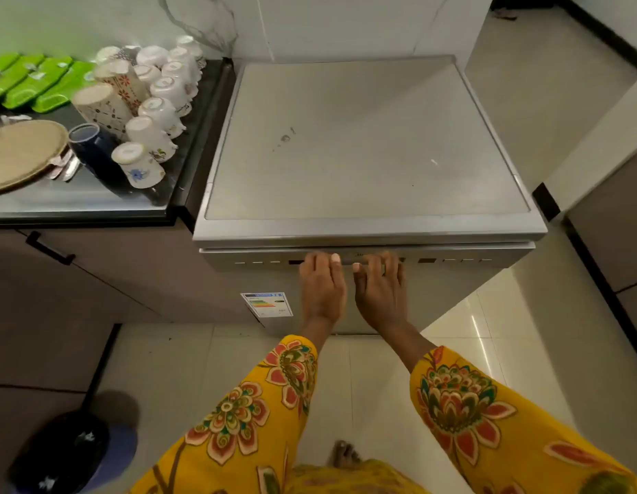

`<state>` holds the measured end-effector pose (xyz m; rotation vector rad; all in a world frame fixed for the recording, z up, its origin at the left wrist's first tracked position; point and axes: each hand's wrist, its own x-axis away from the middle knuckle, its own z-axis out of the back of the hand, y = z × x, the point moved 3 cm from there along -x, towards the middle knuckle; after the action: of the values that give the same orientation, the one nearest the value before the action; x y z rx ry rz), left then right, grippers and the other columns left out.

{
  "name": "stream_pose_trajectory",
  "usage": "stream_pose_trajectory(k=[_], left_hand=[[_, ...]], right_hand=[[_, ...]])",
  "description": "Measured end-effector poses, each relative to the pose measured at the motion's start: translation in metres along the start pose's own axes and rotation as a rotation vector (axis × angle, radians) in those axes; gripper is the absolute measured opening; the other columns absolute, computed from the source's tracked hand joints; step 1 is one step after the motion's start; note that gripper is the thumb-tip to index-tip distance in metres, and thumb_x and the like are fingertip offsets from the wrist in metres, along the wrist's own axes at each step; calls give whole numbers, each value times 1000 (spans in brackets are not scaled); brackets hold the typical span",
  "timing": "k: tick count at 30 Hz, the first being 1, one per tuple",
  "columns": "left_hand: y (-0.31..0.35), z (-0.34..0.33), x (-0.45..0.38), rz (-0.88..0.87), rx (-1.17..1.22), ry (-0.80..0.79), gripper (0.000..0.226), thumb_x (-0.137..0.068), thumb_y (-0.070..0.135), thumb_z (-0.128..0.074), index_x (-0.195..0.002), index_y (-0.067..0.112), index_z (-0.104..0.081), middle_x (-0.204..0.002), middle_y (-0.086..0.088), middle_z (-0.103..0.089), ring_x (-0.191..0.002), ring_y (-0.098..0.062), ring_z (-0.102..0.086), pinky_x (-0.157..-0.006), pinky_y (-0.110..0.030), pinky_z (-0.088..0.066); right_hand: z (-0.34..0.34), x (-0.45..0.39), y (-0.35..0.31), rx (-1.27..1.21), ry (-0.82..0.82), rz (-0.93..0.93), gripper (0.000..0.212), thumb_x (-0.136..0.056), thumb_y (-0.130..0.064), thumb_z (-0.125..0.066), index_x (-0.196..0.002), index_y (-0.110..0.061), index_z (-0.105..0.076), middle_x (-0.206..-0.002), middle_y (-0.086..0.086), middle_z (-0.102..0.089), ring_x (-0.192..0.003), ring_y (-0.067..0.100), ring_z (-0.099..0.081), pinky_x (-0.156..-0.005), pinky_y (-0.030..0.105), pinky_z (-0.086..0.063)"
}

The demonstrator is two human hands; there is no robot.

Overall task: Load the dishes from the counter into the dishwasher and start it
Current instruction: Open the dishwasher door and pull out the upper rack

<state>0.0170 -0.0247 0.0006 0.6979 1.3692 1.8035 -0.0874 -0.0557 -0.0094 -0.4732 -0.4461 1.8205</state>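
Head view: the left hand (pixel 322 285) and right hand (pixel 379 287) are hooking curled fingers over the top edge of the dishwasher (pixel 366 144) door, which is sitting closed, its long edge running left to right, facing the person. The cups (pixel 156 101) are waiting upturned on the bench (pixel 96 205) just left. A sudden pull could likely drop the door hard.

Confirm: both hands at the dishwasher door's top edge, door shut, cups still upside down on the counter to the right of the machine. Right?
One error: the cups stand on the counter to the left of the dishwasher, not the right. The head view shows this. The rest holds: left hand and right hand are at the top edge of the shut door, cups upside down.
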Motion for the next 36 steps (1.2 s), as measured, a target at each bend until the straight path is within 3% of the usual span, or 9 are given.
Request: stream_pose_trajectory(k=[5,6,9,13,17,21,25,30,36], left_hand=[[-11,-23,-4,791,662,282,41,-102,35,-34,-73,12,-52,-66,-2,-47,-59,-14,-43,-55,-24,-33],[-12,-27,-6,858,776,293,42,-101,39,-34,-70,14,-49,-63,-2,-46,-56,-14,-41,-54,-23,-33],[-4,-34,-8,922,901,256,42,-99,45,-36,-75,13,-49,-68,-4,-48,-61,-15,-45,-59,-24,-37],[14,-43,-13,956,1104,231,44,-99,47,-34,-86,7,-49,-81,-10,-50,-73,-21,-49,-63,-30,-44],[24,-45,-15,958,1155,235,43,-99,45,-35,-86,8,-51,-86,-11,-51,-76,-22,-49,-62,-31,-41],[17,-45,-19,930,1217,247,46,-96,50,-39,-94,7,-53,-92,-11,-53,-82,-23,-50,-87,-32,-41],[8,-41,-21,884,1234,208,56,-95,51,-42,-126,4,-47,-97,-12,-51,-86,-23,-51,-98,-33,-38],[1,-33,-14,866,1181,119,67,-95,53,-39,-140,3,-35,-113,-17,-50,-110,-29,-52,-101,-33,-39],[-14,-25,23,862,1167,98,65,-94,53,-41,-133,1,-42,-101,-15,-54,-89,-23,-56,-94,-30,-42]], right_hand=[[-4,-9,5,-819,-25,-435,50,-95,-51,-40,-86,-6,-58,-82,13,-57,-75,22,-54,-70,39,-45],[-4,-12,4,-971,-47,-501,56,-93,-54,-40,-91,-2,-60,-84,17,-60,-75,24,-57,-73,40,-47],[-12,-19,7,-1326,-128,-752,79,-84,-66,-44,-140,-10,-37,-139,14,-45,-124,24,-46,-109,41,-33],[-16,-30,5,-1709,-127,-946,94,-62,-63,-71,-137,-16,-38,-135,14,-48,-121,30,-49,-96,44,-47],[-11,-33,2,-1826,-91,-987,65,-81,-45,-67,-128,-4,-48,-108,15,-60,-99,28,-60,-70,37,-55],[-13,-33,5,-1878,-107,-973,63,-81,-41,-68,-128,-4,-47,-109,16,-59,-102,28,-59,-86,40,-52],[-11,-29,9,-1859,-121,-959,60,-84,-40,-65,-131,-6,-45,-111,16,-57,-117,31,-53,-105,39,-42],[-4,-23,11,-1795,-107,-944,62,-87,-43,-59,-133,-4,-43,-105,14,-56,-111,27,-54,-95,31,-46],[-11,19,17,-1763,-98,-957,57,-90,-43,-54,-131,-3,-46,-113,14,-59,-114,27,-56,-96,31,-45]])
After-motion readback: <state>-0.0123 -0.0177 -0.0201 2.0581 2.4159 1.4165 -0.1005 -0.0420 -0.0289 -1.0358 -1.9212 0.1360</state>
